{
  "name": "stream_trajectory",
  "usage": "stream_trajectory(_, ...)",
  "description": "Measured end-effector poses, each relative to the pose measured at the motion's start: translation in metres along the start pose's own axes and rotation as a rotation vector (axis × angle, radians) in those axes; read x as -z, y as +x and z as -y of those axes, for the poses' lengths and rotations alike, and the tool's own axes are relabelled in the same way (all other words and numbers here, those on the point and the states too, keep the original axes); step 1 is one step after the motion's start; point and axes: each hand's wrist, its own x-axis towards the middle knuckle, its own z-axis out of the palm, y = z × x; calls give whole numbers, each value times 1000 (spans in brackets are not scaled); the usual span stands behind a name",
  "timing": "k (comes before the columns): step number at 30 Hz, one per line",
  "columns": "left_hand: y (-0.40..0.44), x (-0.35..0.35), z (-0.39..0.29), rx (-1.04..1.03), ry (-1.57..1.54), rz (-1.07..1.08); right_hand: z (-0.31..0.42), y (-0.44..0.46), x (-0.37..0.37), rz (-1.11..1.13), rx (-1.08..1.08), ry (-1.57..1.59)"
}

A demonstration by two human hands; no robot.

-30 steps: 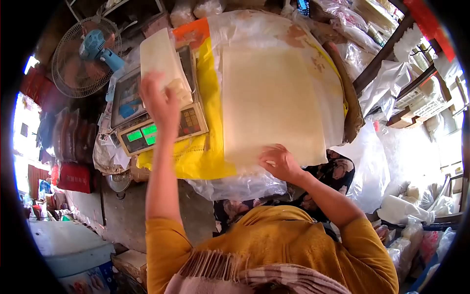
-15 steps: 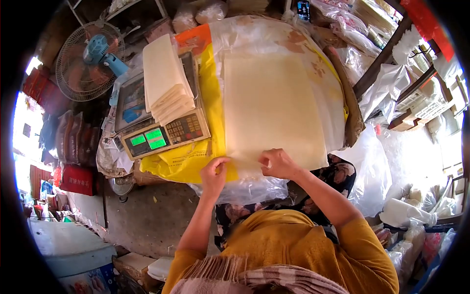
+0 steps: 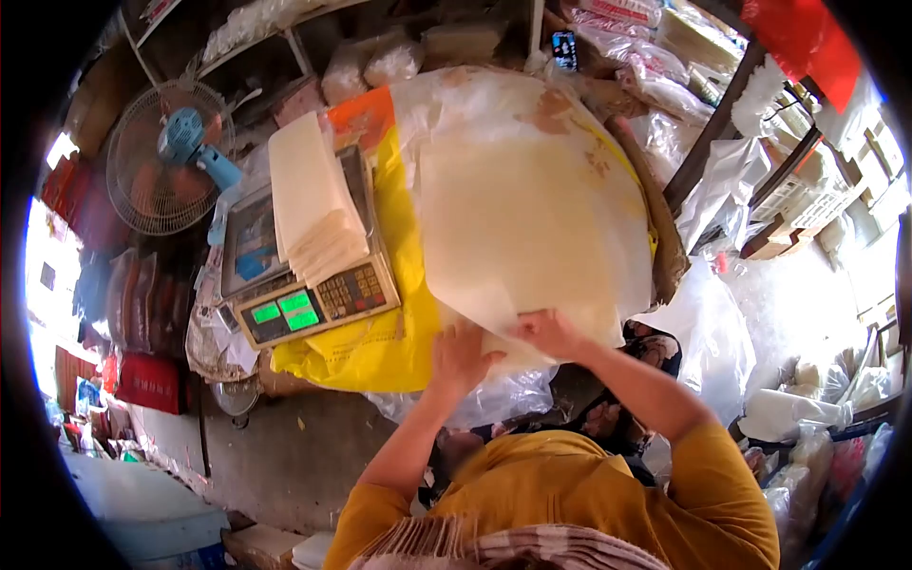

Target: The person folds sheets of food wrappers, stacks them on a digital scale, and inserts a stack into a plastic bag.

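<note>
A large pale cream sheet [image 3: 522,228], thin and paper-like, lies on the covered table in front of me. Its near left edge is lifted and slants toward my right hand [image 3: 553,335], whose fingers are pinched on the near edge. My left hand [image 3: 463,357] rests at the near left corner, over the layer beneath, with its thumb apart from the fingers; the fingertips are partly blurred. Left of the sheet, a folded bundle of similar cream sheets [image 3: 318,199] sits on a digital scale [image 3: 318,304] with green displays.
Yellow plastic [image 3: 404,256] and whitish plastic [image 3: 465,100] cover the table. A fan [image 3: 171,157] stands at the back left. Cardboard [image 3: 671,256] edges the table's right side. Clear plastic [image 3: 508,399] hangs at the front. A phone [image 3: 564,50] is at the back.
The near left part of the top sheet has risen and folded toward the right hand. My left hand has moved right and opened from its pinch. The view has tilted upward slightly.
</note>
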Motion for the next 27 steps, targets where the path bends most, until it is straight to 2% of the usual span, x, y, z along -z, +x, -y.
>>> stream_trajectory(2,-3,-8,2,-23,9,-93,6,45,67,56,-467,-234)
stream_trajectory(3,-5,-12,4,-31,16,-133,14,64,125,-257,-346,-297)
stream_trajectory(5,-5,-14,4,-6,48,-79,30,102,241,-916,-91,-495)
stream_trajectory(7,-2,-14,4,20,62,-45,89,99,340,-1220,124,-565)
stream_trajectory(9,-3,-13,3,25,66,-17,219,70,290,-1193,367,-568)
stream_trajectory(10,-2,-12,3,27,74,22,208,62,285,-1134,169,-704)
stream_trajectory(11,-1,-10,3,30,84,57,185,55,266,-925,323,-651)
stream_trajectory(13,1,-6,3,53,39,113,195,32,209,-471,653,-937)
stream_trajectory(14,2,-3,5,74,-13,134,184,28,187,-386,782,-924)
stream_trajectory(15,1,-1,7,96,-65,156,173,18,166,-269,737,-1012)
stream_trajectory(18,0,16,5,7,-564,-498,139,-17,115,-25,673,-1013)
stream_trajectory(20,-10,25,4,-149,-536,-488,141,-39,94,145,527,-862)
stream_trajectory(21,-16,26,6,-225,-524,-479,140,-47,90,165,526,-713)
stream_trajectory(22,-19,26,12,-321,-342,-363,147,-51,90,183,488,-594)
stream_trajectory(24,-31,19,16,-128,-705,-214,166,-56,99,146,429,-331)
stream_trajectory(25,-34,16,16,-28,-882,-136,174,-55,110,142,290,-348)
stream_trajectory(26,-30,15,15,-18,-872,-241,182,-51,123,136,151,-364)
stream_trajectory(27,-27,15,18,111,-966,-230,184,-44,135,131,14,-379)
